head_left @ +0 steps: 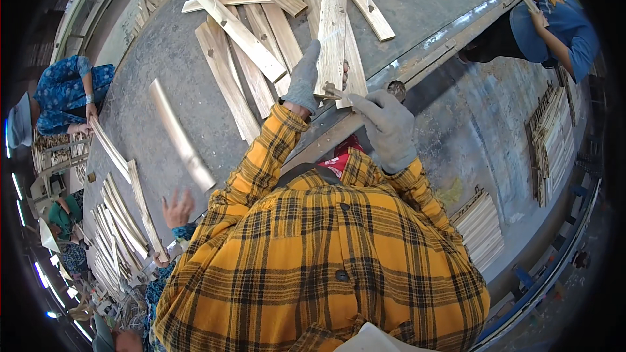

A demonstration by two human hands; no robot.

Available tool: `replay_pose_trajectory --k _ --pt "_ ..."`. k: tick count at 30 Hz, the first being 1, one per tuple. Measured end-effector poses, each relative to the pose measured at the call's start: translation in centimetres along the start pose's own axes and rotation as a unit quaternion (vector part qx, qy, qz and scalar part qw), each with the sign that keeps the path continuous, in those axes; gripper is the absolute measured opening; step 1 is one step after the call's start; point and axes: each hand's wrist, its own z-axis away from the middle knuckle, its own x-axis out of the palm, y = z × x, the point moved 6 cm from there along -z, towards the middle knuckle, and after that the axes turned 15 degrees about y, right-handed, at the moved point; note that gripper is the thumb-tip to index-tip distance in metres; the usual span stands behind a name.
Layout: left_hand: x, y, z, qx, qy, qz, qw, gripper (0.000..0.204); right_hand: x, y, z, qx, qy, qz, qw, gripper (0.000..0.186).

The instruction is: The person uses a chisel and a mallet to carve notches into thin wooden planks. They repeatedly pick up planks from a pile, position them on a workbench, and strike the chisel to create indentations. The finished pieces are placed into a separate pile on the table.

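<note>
My left hand [303, 81], in a grey glove, grips the left edge of a pale wooden slat [333, 19] near its close end. That slat points away from me over the metal table and has dark brown patches. My right hand [389, 129], also gloved in grey, is closed around a small thin tool [343, 95] that looks like a putty knife. Its tip touches a brown patch at the slat's near end. Several other wooden slats [241, 36], some with brown patches, lie crossed in a loose pile to the left of and beyond my left hand.
A blurred slat [179, 133] is on the grey table [140, 65] at left, near a co-worker's hand [177, 208]. A small round dark object [396, 89] sits at the table edge. Blue-clad people [62, 94] handle slats at both sides. Stacked slats [479, 228] stand low at right.
</note>
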Motion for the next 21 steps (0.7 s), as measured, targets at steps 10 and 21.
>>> replay_pose_trajectory --k 10,21 --pt "-5.9 1.3 0.3 0.118 0.168 -0.392 0.897 0.065 1.9 5.8 2.8 0.344 -0.014 -0.308 0.887 0.018" --pt "-7.8 0.4 -2.0 -0.009 0.092 -0.328 0.940 0.050 5.8 3.5 4.9 0.204 -0.024 -0.143 0.968 0.016"
